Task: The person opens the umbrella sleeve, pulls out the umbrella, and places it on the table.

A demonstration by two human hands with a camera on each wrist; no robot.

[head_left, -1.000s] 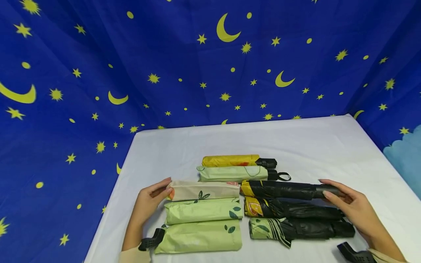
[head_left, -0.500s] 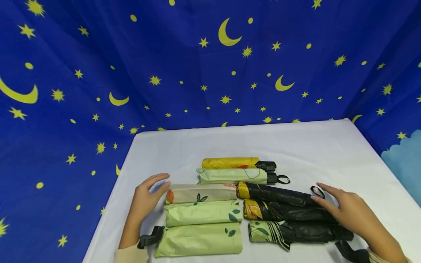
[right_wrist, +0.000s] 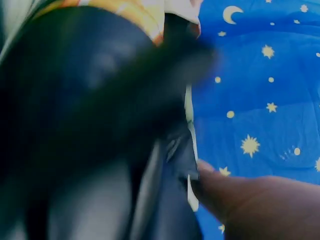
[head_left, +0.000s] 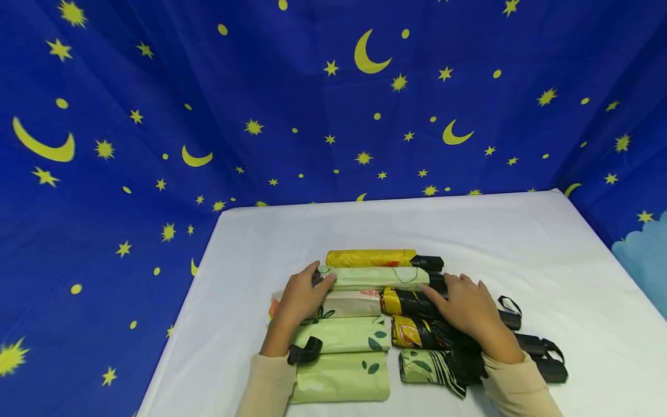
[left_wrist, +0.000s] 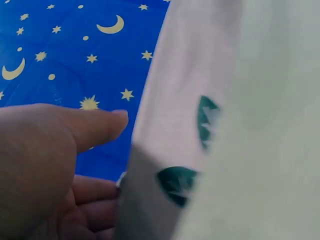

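Observation:
Folded umbrellas lie in rows on the white cloth. In the head view my left hand [head_left: 302, 295] is at the left end of a pale green umbrella [head_left: 375, 278], thumb on the near side and fingers spread. My right hand [head_left: 469, 307] is over that umbrella's black handle end, thumb in front and fingers loosely bent, partly hiding it. Below lie a cream umbrella sleeve [head_left: 354, 303] with leaf prints, also in the left wrist view, and a black and yellow umbrella [head_left: 411, 302], partly under my right hand. Blurred black fabric [right_wrist: 100, 100] fills much of the right wrist view.
A yellow umbrella [head_left: 370, 258] lies behind the pale green one. Two light green sleeves [head_left: 339, 376] are at the front left; an orange-print umbrella [head_left: 409, 333] and a striped green and black umbrella [head_left: 424, 366] are at the front right. A blue star-printed curtain [head_left: 292, 104] surrounds the table.
Both hands have left the cream sleeve and black and yellow umbrella and moved inward and farther back to the pale green umbrella's ends. The black and yellow umbrella was tilted and let go.

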